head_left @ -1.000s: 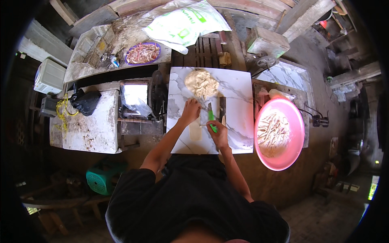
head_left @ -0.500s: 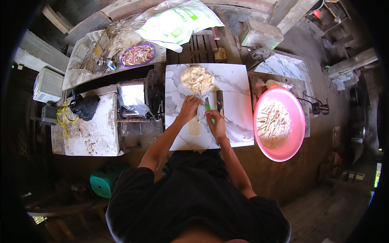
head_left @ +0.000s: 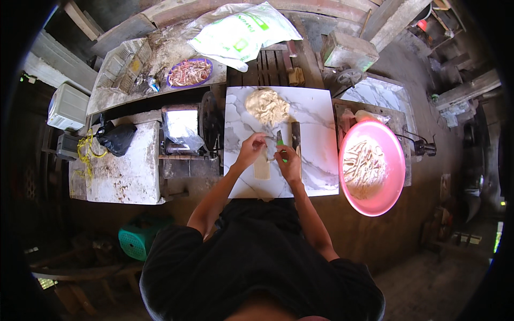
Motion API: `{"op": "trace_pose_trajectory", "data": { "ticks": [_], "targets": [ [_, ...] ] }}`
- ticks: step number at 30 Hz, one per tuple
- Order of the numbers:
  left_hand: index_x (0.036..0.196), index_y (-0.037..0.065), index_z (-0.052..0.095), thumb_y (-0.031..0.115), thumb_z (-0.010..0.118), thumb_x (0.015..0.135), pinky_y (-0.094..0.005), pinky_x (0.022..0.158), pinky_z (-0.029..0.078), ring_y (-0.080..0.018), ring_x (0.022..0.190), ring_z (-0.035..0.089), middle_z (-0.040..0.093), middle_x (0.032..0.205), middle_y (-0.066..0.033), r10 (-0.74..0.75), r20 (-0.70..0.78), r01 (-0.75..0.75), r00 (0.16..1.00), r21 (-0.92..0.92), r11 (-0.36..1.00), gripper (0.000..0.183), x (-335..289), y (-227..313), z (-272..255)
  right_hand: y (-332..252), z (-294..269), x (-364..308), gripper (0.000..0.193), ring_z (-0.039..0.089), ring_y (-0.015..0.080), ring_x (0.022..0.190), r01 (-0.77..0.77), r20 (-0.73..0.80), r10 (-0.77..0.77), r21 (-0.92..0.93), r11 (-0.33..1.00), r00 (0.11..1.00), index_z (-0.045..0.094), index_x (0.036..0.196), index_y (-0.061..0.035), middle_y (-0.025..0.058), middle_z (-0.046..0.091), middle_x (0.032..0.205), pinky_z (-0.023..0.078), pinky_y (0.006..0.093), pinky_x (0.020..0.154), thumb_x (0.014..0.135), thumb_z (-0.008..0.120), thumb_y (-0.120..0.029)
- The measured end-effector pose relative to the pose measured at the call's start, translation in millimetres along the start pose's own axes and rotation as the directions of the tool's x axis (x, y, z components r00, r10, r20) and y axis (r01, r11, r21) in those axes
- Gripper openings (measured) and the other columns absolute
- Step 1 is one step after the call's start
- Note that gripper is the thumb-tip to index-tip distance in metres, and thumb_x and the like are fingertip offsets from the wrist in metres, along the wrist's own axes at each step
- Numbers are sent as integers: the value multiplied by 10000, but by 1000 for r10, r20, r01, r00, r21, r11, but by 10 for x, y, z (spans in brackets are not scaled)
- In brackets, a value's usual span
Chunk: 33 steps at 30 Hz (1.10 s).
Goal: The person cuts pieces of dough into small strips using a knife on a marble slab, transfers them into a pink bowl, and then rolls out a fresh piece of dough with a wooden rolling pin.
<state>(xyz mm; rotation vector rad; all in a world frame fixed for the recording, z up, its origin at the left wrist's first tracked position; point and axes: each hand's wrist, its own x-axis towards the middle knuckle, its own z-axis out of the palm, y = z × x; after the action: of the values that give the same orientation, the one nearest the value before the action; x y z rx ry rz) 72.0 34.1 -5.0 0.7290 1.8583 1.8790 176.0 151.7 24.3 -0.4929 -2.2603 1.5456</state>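
My left hand [head_left: 251, 150] and my right hand [head_left: 289, 163] are close together over a white marble-patterned board. A thin pale dough strip [head_left: 270, 154] runs between their pinched fingers. Under and beside the right fingers is a knife [head_left: 279, 141] with a green handle, its blade pointing away from me; part of the handle is covered. A flat rectangle of dough [head_left: 262, 168] lies below the left hand. Farther back rests a heap of pale dough [head_left: 267, 107]. To the right of the knife lies a dark narrow bar [head_left: 295, 136].
A pink basin [head_left: 399, 176] holding floured dough strips stands at the right edge. Left of the board are a machine with a dark wheel [head_left: 210, 120] and a black plastic bag [head_left: 119, 140]. Behind lie a purple-rimmed tray [head_left: 190, 84] and a white sack [head_left: 243, 37].
My hands have lifted and shifted slightly, and the dough strip now shows stretched between them. The whole view has moved a little; the knife keeps its place on the board.
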Motion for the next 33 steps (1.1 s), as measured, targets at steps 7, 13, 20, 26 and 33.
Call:
{"op": "trace_pose_trajectory", "data": {
  "ticks": [7,13,20,26,33],
  "targets": [
    [1062,13,454,-65,511,744,-228,684,451,-132,769,567,547,870,-59,-123,-53,105,991,-258,960,332,-187,231,98,64,-21,61,406,566,106,641,-99,24,97,107,989,995,477,1099,-36,51,564,737,443,234,586,712,603,-30],
    [1043,-4,453,-63,529,739,-233,699,453,-145,794,573,548,906,-65,-166,-97,137,981,-253,958,319,-598,582,173,-174,-296,-234,380,571,109,683,-145,75,133,185,972,988,487,1088,-35,49,550,771,446,225,613,725,592,11],
    [1028,1,463,-65,538,747,-245,717,453,-145,800,571,551,912,-59,-131,-148,77,980,-323,943,298,-646,927,176,-571,-504,-226,377,571,114,689,-106,74,90,240,965,993,491,1078,-18,42,528,791,450,223,624,720,589,51],
    [1007,-3,467,-73,535,749,-256,702,448,-156,770,566,553,905,-72,-8,-278,-97,961,-362,927,276,-496,1387,67,-860,-684,-88,393,544,99,727,68,62,-96,358,931,993,470,1099,-12,35,509,818,441,217,678,733,543,111],
    [967,3,475,-44,532,773,-263,707,457,-162,784,555,545,895,-71,188,-359,-322,914,-361,875,207,-252,1781,74,-1145,-1213,-71,371,546,89,698,210,-251,-107,434,876,962,461,1097,18,29,506,846,441,204,640,742,538,99]
  ]
}}
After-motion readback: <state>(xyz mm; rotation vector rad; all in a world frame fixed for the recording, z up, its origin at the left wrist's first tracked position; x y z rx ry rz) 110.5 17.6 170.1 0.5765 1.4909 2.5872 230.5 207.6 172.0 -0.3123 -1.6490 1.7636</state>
